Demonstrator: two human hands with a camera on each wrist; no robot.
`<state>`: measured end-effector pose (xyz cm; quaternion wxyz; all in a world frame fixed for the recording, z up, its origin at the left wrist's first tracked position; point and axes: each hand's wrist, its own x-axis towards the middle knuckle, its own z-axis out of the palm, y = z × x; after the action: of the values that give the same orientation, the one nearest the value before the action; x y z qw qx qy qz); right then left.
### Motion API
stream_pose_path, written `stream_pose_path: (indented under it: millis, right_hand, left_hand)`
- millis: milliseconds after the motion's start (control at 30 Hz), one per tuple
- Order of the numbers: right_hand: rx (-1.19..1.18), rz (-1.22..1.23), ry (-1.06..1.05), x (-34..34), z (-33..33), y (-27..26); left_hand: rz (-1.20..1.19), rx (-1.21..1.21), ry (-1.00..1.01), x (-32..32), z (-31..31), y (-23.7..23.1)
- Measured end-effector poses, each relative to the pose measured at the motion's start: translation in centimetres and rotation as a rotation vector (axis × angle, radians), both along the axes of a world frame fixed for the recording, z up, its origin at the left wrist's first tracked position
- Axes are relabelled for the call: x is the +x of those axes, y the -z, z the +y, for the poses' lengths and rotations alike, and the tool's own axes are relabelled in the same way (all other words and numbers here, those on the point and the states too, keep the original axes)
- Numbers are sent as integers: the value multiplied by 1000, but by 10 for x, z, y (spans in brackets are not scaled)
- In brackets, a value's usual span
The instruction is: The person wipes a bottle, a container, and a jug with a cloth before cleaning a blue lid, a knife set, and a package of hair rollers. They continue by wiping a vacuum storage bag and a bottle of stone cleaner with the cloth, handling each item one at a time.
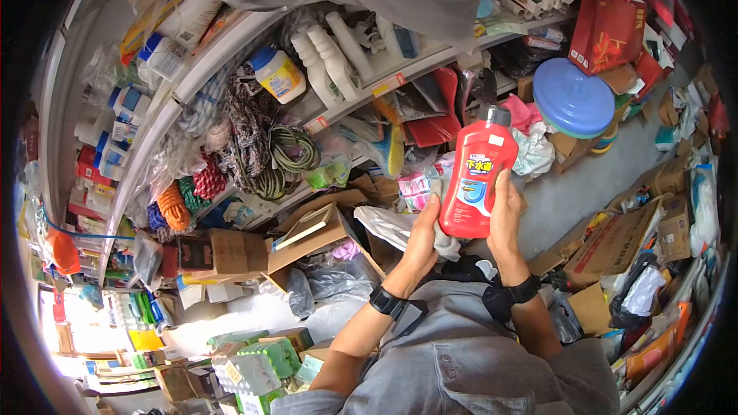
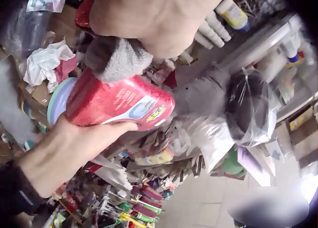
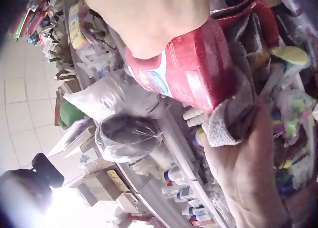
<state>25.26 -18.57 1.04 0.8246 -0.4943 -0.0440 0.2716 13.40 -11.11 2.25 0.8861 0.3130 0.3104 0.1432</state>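
Observation:
A red drain cleaner bottle [image 1: 478,177] with a grey cap stands nearly upright in front of the person's chest, its label facing the head camera. The right hand [image 1: 505,219] grips its right side, thumb along the front edge. At the lower left side, the left hand [image 1: 421,240] holds a grey cloth [image 1: 447,245] against the bottle. In the left wrist view the cloth [image 2: 119,60] lies bunched between the left hand [image 2: 159,19] and the bottle's base. The right wrist view shows the cloth [image 3: 232,116] wrapped over the bottle's lower edge, with the left hand's fingers mostly hidden behind it.
Shelves at the left carry white bottles [image 1: 327,61], a blue-lidded tub [image 1: 278,75] and coils of rope [image 1: 269,154]. A blue round lid [image 1: 573,97] sits beyond the bottle. Open cardboard boxes [image 1: 327,238] stand below the shelf, and more cartons [image 1: 615,246] line the right.

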Motion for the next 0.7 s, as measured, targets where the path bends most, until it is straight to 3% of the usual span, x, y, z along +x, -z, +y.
stream_pose_path:
  millis: [100,200,267,300,367,433,500,567,633,667,700]
  right_hand:
    - [-122,-294,-64,3,-5,8]
    - [-129,-337,-267,-4,-11,-7]
    - [-109,-224,-451,-8,-15,11]
    - [-27,-19,-591,-12,-16,1]
    - [63,236,-760,-19,-15,-1]
    - [118,298,-782,-26,-14,1]
    - [142,371,-771,-28,-16,-6]
    - [134,385,-758,-30,-15,0]
    - [127,393,-747,-29,-13,1]
    - [89,365,-719,-30,-13,1]
    - [51,337,-692,-30,-13,1]
  left_hand:
    - [-18,0,-132,0,16,15]
    - [-191,-124,-176,9,42,2]
    - [-284,-195,-79,15,57,-1]
    - [-285,-197,-83,17,62,-1]
    - [-566,-418,117,20,71,-2]
    - [-542,-463,109,25,70,-8]
    - [-475,-385,-71,31,62,-11]
    - [-555,-435,-50,30,62,6]
    - [-433,-170,-111,26,55,4]
    - [-245,-145,-199,26,56,7]
    - [-245,-145,-203,25,54,2]
